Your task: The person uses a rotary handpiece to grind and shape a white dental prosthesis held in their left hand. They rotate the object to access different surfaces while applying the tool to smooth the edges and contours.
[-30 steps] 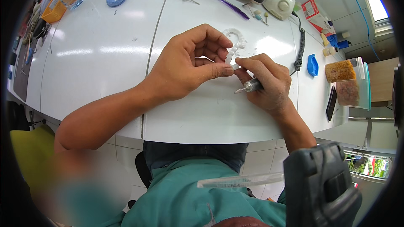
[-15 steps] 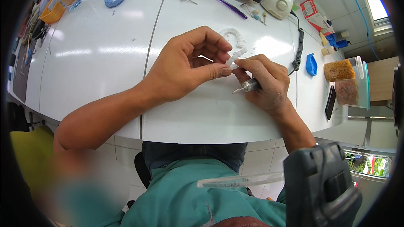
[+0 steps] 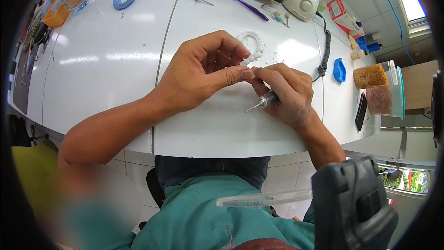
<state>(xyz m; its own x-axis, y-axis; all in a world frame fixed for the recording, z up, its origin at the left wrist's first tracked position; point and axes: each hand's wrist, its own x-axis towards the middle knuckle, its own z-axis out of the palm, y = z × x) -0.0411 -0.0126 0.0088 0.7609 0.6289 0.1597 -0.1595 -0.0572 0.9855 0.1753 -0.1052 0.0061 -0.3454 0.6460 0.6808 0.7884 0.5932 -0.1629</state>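
My left hand (image 3: 199,74) pinches a small translucent white, tooth-shaped dental piece (image 3: 252,58) between thumb and fingers, just above the table. Held in my right hand (image 3: 292,90) is a rotary handpiece (image 3: 267,100), its thin metal bit pointing left and toward me, apart from the piece. The right index fingertip and thumb meet the left thumb tip at the near end of the piece. Right behind the hands lies a clear horseshoe-shaped dental tray (image 3: 257,40), partly covered by the left fingers. White dust coats the right fingers.
A cream machine with a knob (image 3: 305,3) stands at the back, with a coiled black cord (image 3: 323,58). Nearby are a purple-handled tool (image 3: 247,7), loose burs (image 3: 280,17) and a blue tray (image 3: 340,70). Farther out are a blue horseshoe mould (image 3: 125,1), plastic tubs (image 3: 372,76) and a phone (image 3: 361,111).
The dental piece has tilted and drawn back between my left fingers, so less of it shows. My right hand and the handpiece have shifted slightly left, the bit slightly lower.
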